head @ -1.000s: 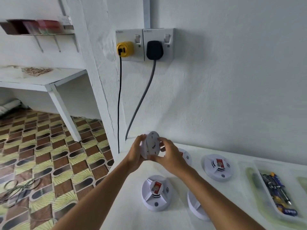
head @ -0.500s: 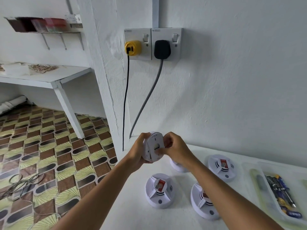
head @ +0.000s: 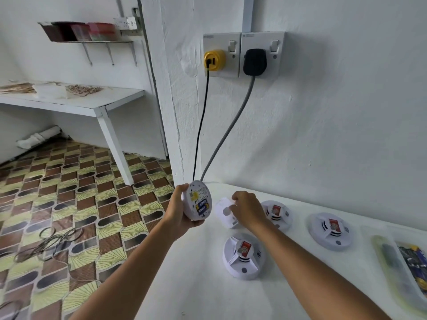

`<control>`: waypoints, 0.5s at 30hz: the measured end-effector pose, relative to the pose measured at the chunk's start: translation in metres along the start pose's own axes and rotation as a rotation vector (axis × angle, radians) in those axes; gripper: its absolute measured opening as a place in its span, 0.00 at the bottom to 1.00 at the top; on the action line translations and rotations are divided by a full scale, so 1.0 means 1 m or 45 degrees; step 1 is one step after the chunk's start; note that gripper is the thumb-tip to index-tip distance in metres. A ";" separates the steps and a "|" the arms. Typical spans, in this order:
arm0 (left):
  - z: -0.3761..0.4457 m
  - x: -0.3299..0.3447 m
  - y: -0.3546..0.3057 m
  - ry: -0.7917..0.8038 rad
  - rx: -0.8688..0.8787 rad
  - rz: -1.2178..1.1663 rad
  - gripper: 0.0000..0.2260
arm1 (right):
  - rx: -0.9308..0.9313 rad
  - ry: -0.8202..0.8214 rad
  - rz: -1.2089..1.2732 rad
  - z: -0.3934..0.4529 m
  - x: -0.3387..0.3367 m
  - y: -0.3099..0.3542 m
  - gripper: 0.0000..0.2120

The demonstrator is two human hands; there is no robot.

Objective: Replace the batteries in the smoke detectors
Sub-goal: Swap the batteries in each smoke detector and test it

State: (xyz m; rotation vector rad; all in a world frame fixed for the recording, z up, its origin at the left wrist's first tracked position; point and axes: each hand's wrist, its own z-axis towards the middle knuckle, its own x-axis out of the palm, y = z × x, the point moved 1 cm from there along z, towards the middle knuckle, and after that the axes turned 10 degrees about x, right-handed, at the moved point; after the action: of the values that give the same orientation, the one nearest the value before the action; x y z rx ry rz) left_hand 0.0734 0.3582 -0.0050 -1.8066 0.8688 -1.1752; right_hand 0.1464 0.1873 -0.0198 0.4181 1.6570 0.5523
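My left hand (head: 179, 212) grips the smoke detector (head: 198, 200) tipped up so its battery (head: 203, 207) shows; my right hand (head: 248, 210) pinches the cover (head: 224, 212) aside.

Centre frame: left hand (head: 179, 212) grips opened smoke detector (head: 197, 200), battery (head: 202, 207) showing; right hand (head: 248, 210) holds its white cover (head: 225, 212) w/ curled fingers, just right.

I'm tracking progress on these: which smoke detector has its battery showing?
The detector held in the left hand: this held detector is turned back-side out, exposing a blue and yellow battery. The three table detectors lie face up, showing red labels.
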 end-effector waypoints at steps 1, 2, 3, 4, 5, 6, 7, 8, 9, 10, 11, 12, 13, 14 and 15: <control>-0.002 0.003 0.000 0.000 0.002 -0.016 0.19 | -0.049 -0.035 -0.079 -0.004 -0.001 0.000 0.11; -0.005 0.009 0.000 0.003 0.001 -0.026 0.19 | -0.084 -0.069 -0.102 -0.009 -0.006 -0.002 0.12; -0.006 0.015 0.000 0.009 0.002 -0.040 0.18 | -0.111 -0.083 -0.088 -0.013 -0.011 -0.003 0.14; -0.009 0.025 0.001 0.018 -0.002 -0.050 0.18 | -0.124 -0.087 -0.047 -0.017 -0.020 -0.009 0.15; -0.011 0.035 0.002 0.029 -0.007 -0.069 0.19 | -0.130 -0.069 0.007 -0.021 -0.029 -0.015 0.15; -0.013 0.046 0.004 0.049 -0.008 -0.091 0.19 | -0.127 -0.043 0.077 -0.025 -0.040 -0.022 0.15; -0.016 0.064 0.008 0.076 -0.007 -0.088 0.19 | -0.121 -0.016 0.159 -0.029 -0.054 -0.034 0.13; -0.020 0.079 0.011 0.104 -0.010 -0.094 0.20 | -0.126 0.022 0.253 -0.035 -0.066 -0.045 0.11; -0.024 0.101 0.018 0.142 -0.014 -0.109 0.20 | -0.131 0.050 0.347 -0.041 -0.082 -0.061 0.09; -0.030 0.128 0.026 0.177 -0.019 -0.116 0.20 | -0.152 0.059 0.402 -0.050 -0.101 -0.080 0.08; -0.034 0.142 0.030 0.214 -0.010 -0.116 0.20 | -0.172 0.062 0.433 -0.054 -0.110 -0.089 0.07; -0.040 0.170 0.040 0.267 -0.005 -0.109 0.20 | -0.171 0.056 0.448 -0.062 -0.130 -0.109 0.08; -0.047 0.196 0.049 0.307 -0.012 -0.114 0.20 | -0.164 0.067 0.468 -0.069 -0.146 -0.129 0.09; -0.053 0.225 0.063 0.349 -0.030 -0.125 0.20 | -0.143 0.077 0.482 -0.076 -0.165 -0.151 0.10; -0.058 0.249 0.075 0.379 -0.043 -0.132 0.21 | -0.131 0.073 0.499 -0.080 -0.181 -0.172 0.10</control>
State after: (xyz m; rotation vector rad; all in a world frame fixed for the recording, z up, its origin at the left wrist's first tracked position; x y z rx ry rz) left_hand 0.0929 0.0962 0.0407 -1.7472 0.9761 -1.5311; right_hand 0.1025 -0.0644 0.0372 0.6622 1.5996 0.9428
